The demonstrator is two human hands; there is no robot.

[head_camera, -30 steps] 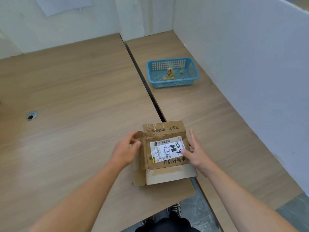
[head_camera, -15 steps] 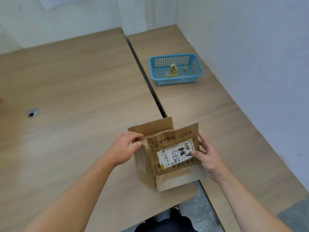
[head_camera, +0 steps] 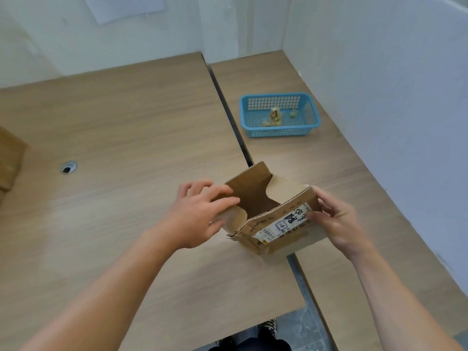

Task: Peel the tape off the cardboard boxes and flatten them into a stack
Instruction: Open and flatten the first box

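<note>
"Does anything on the cardboard box (head_camera: 286, 243) read clearly?"

"Hardly. Its near face carries a tilted white shipping label (head_camera: 283, 224) with large black handwritten characters, too smeared to read. There is also a blue-outlined stamp (head_camera: 281, 226) whose mark may be '7-4', and a small barcode (head_camera: 269, 234)."

"And the cardboard itself?"

"Rows of dark printed characters run above and below the label, but none can be made out."
</note>
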